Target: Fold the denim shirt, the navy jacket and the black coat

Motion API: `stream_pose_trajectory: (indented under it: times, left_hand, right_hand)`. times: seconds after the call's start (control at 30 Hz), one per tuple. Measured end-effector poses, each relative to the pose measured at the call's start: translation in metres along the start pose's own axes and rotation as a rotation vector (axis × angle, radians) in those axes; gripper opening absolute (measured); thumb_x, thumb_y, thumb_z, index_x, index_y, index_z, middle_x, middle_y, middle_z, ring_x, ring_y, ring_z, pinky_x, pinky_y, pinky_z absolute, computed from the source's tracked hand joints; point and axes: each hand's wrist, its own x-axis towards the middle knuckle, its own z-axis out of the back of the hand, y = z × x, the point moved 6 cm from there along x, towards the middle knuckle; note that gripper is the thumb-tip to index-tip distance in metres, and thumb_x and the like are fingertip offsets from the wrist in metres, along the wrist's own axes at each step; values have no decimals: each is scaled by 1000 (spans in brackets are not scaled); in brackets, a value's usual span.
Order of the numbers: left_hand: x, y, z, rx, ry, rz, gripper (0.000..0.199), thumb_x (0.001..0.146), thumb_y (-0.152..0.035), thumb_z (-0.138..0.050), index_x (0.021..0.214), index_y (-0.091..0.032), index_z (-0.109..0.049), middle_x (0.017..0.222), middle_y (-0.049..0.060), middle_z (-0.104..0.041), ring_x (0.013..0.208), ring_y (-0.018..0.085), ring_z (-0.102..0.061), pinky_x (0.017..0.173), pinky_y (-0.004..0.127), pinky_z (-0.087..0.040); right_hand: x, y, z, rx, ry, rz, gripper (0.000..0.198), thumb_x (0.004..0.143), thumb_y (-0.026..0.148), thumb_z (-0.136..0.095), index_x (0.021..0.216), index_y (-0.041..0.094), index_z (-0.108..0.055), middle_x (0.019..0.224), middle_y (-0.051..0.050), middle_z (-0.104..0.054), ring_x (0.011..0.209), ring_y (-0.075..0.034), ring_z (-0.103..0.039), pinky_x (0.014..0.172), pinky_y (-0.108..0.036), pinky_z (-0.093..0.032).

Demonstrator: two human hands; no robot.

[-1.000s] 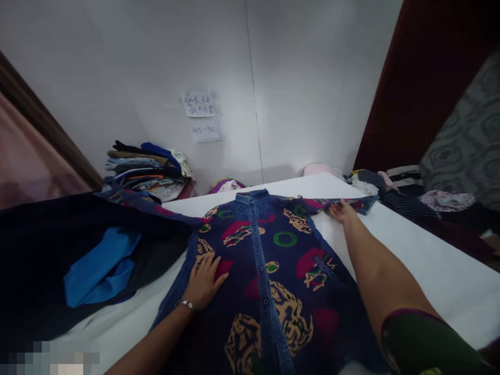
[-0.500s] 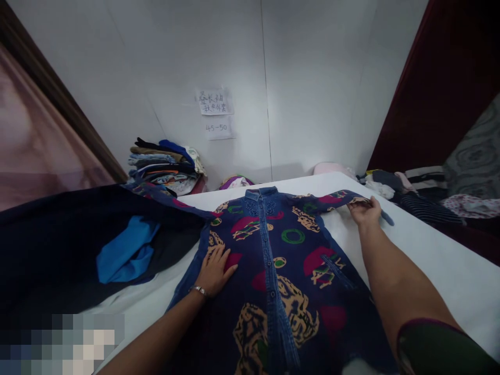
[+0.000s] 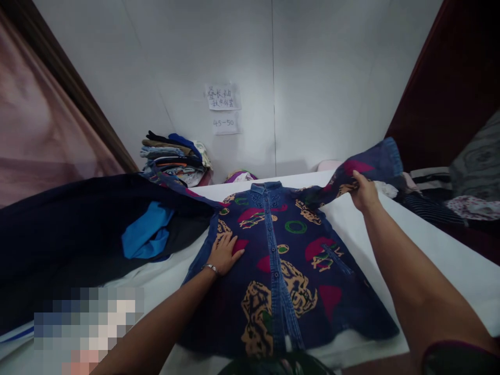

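Patterned shirt (image 3: 292,255) lies front up on the white desk (image 3: 429,250), centre to lower middle of the frame. Your left hand (image 3: 225,253) rests flat on it, grip apart; your right hand's (image 3: 365,192) grip is clamped on its raised sleeve (image 3: 369,161), right of centre. Blue cloth (image 3: 146,232) lies at left, below stacked clothes (image 3: 174,159).

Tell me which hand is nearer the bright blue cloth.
Left. The left hand rests on the patterned shirt, to the right of the bright blue cloth; the right hand holds up a sleeve across the shirt, much farther from the cloth.
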Motion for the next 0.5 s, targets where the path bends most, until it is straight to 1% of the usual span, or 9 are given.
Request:
stream_pose_trajectory:
  times: [0.1,0.17,0.23,0.3,0.37,0.4,0.43,0.47,0.5]
  left_hand:
    - [2,2,2,-1,22,7,62,89,-53,-41,138,-16,-46,150,14,-34,141,27,-25,115,47,-16]
    - [3,-3,10,-10,31,25,57,87,-50,-48,133,-17,-51,148,14,-37,141,30,-25,113,52,-16]
    - [4,-20,25,-64,-28,17,48,85,-45,-54,125,-19,-58,144,13,-43,139,32,-29,112,56,-17]
    - [2,-54,42,-239,-128,-46,43,84,-41,-56,121,-20,-60,138,12,-50,133,30,-39,111,52,-25]
    - [-2,-98,52,-560,-154,-139,48,83,-41,-57,126,-20,-56,134,10,-55,120,25,-53,106,44,-37]
    - [-3,-121,53,-736,-120,-187,51,81,-42,-60,128,-21,-54,131,9,-58,114,23,-57,103,42,-42]
    - [-4,-143,53,-900,-78,-249,47,81,-41,-61,124,-22,-58,126,7,-62,113,22,-58,104,41,-41]
    - [-5,-163,50,-1029,-21,-283,43,78,-39,-64,118,-22,-62,123,6,-63,116,23,-57,107,41,-39]
    - [-4,-175,46,-1140,4,-241,39,76,-36,-68,112,-22,-66,121,7,-65,117,24,-56,108,41,-37]
  right_hand:
    - [-42,13,-27,-254,103,153,34,72,36,-71,101,18,-64,100,-2,-70,96,-19,-64,92,-37,-50]
    - [-73,12,-40,-474,142,178,40,73,43,-70,103,17,-66,105,-5,-69,105,-23,-61,99,-41,-45]
    - [-104,3,-52,-648,243,163,43,76,48,-66,106,16,-67,110,-8,-69,110,-25,-59,103,-44,-41]
    - [-134,-11,-66,-712,427,172,47,82,49,-59,116,17,-64,119,-9,-65,116,-26,-56,106,-45,-38]
    - [-164,-29,-79,-724,636,206,50,87,45,-53,130,19,-56,132,-8,-57,123,-25,-51,108,-45,-35]
    - [-177,-39,-83,-735,718,220,50,88,43,-51,134,21,-52,135,-8,-54,124,-24,-50,109,-44,-35]
    - [-188,-48,-84,-754,777,228,50,89,40,-49,136,23,-50,136,-7,-53,125,-23,-50,108,-44,-36]
    - [-197,-56,-84,-778,809,230,48,90,38,-49,136,24,-50,135,-6,-54,124,-23,-51,107,-45,-37]
    - [-204,-63,-82,-799,818,228,47,89,36,-50,135,25,-51,134,-6,-55,123,-24,-51,106,-46,-38]
